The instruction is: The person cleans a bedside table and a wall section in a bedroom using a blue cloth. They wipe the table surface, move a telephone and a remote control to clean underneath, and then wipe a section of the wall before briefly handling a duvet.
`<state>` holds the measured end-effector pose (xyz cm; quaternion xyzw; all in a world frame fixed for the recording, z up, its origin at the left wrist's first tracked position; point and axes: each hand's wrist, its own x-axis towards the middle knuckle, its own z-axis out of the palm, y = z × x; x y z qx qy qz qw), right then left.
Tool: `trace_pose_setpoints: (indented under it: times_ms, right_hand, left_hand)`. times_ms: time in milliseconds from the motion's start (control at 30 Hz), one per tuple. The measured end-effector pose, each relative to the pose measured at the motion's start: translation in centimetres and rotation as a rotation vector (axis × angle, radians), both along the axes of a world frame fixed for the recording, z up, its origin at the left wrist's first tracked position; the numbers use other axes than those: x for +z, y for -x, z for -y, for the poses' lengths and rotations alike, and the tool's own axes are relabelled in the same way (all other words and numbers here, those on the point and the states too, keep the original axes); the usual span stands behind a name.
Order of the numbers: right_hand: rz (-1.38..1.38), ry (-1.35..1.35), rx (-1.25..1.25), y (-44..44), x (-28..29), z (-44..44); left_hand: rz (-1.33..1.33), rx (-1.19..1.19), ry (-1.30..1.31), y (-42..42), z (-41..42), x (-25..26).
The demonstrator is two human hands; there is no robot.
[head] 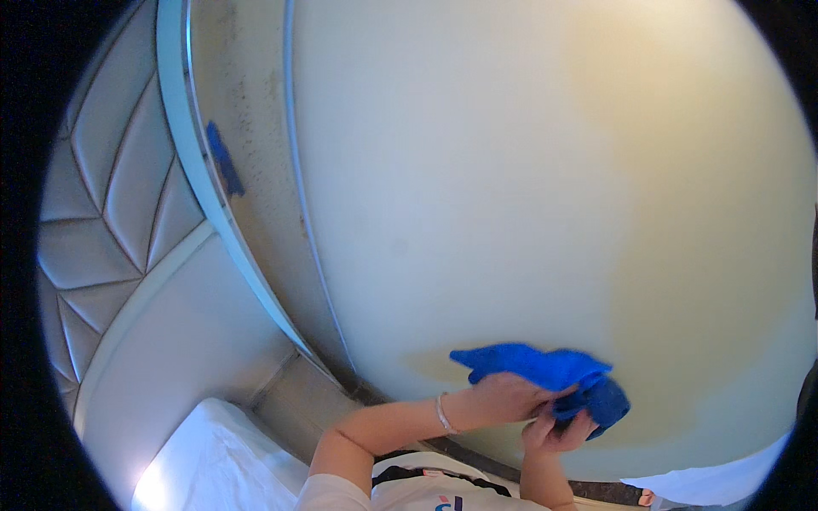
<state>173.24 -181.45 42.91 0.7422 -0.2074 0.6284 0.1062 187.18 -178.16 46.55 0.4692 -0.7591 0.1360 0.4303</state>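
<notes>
A bright blue cloth is held in both hands above a large pale surface marked by broad yellowish patches. My left hand, with a bracelet at its wrist, grips the spread-out part of the cloth from below. My right hand holds a bunched, darker blue end, close against the left fingers. Whether that darker end is a second cloth, I cannot tell. Some fingers of both hands are hidden by the fabric.
Another blue cloth lies on a speckled, dirty strip left of the pale surface's piped edge. Beyond it stands a padded, leaf-patterned panel with a pale curved border. White fabric covers something at lower left; more white fabric shows at lower right.
</notes>
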Motion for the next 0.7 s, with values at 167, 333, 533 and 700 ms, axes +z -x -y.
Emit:
trace_pose_setpoints:
  times_ms: [167,333,533,700]
  right_hand:
    - [-0.191,-0.057,0.155,-8.9,9.4,-2.4]
    - [-0.33,0.114,0.221,-17.2,10.0,-3.3]
    - [-0.53,-0.079,0.604,-24.2,0.9,-5.5]
    - [-0.618,-0.253,0.683,-24.4,-8.5,-4.0]
  left_hand:
    - [0.055,0.536,0.337,-6.5,-1.2,8.6]
    - [-0.37,0.711,0.309,-12.7,-0.6,5.3]
    - [-0.674,0.87,0.141,-15.8,-4.2,-8.7]
    - [-0.816,0.822,0.026,-13.2,-2.8,-15.4]
